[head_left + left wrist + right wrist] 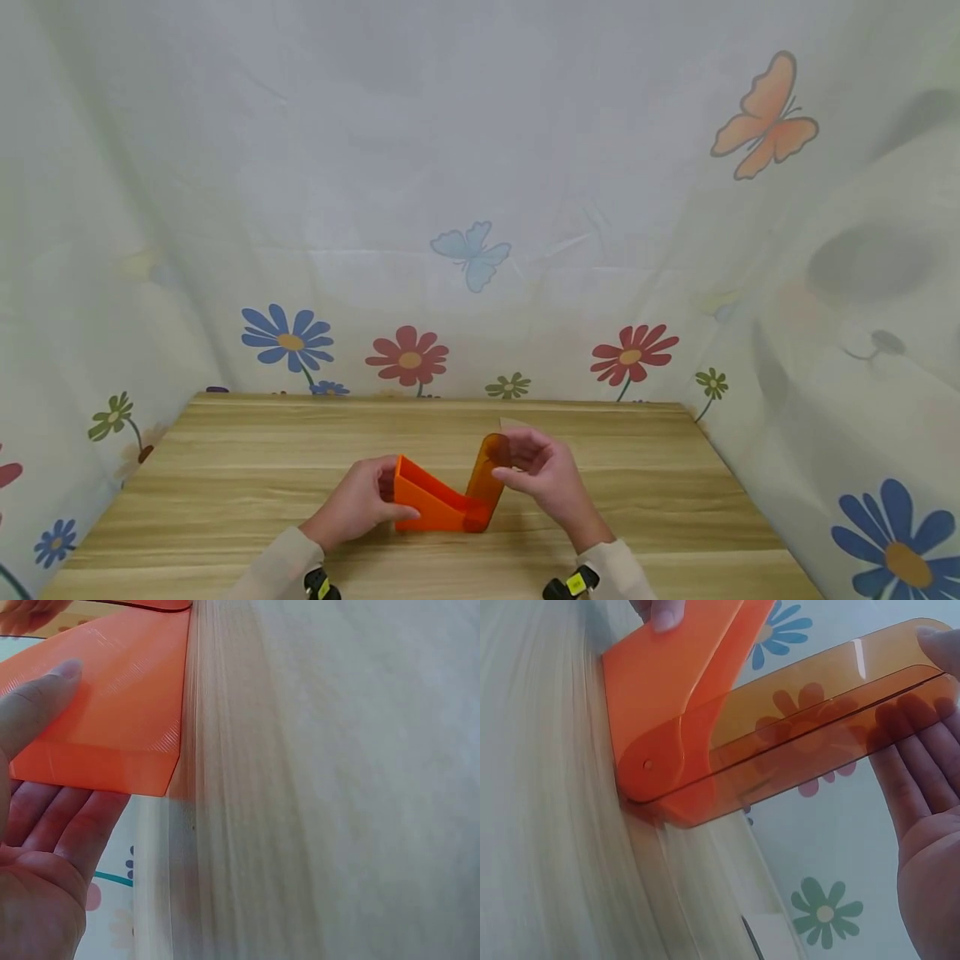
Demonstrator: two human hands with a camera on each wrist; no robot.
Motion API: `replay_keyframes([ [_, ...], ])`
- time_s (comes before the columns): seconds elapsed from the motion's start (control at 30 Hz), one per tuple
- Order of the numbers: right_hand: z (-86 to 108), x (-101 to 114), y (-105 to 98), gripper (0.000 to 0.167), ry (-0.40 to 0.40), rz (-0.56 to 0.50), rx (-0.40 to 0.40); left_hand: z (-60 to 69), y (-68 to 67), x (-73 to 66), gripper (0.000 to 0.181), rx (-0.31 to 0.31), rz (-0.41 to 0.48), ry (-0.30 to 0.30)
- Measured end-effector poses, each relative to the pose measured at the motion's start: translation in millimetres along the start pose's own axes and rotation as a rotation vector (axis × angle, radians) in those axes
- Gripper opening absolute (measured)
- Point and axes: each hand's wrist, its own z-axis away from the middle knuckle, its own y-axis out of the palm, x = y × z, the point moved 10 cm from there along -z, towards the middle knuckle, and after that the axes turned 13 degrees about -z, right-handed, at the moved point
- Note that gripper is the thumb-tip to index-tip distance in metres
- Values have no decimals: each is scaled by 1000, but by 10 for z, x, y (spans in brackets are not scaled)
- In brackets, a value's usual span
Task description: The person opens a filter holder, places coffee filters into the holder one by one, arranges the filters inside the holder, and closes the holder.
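An orange plastic case [431, 504] stands on the wooden table, with a see-through amber lid [486, 479] swung up from its right end. A round pivot joins lid and case in the right wrist view. My left hand [365, 497] grips the case's left end, thumb on the near face and fingers behind. In the left wrist view the thumb lies flat along the orange case wall [127, 697]. With my right hand [546, 475] I hold the free end of the lid, thumb on one side; the fingers show through the amber plastic [810, 742] in the right wrist view.
Wooden table [300, 433] runs back to a white curtain [480, 125] printed with flowers and butterflies. Behind my right hand a pale flat piece [513, 422] shows partly; its kind is unclear. The same curtain hangs on both sides.
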Motion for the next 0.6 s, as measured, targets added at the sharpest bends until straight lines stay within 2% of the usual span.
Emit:
replay_keyframes([
  [0.27, 48, 18, -95, 46, -30, -5, 1, -6, 7, 26, 57, 4, 19, 3],
  [0.6, 125, -26, -216, 45, 24, 52, -35, -5, 3, 56, 56, 3, 30, 6],
])
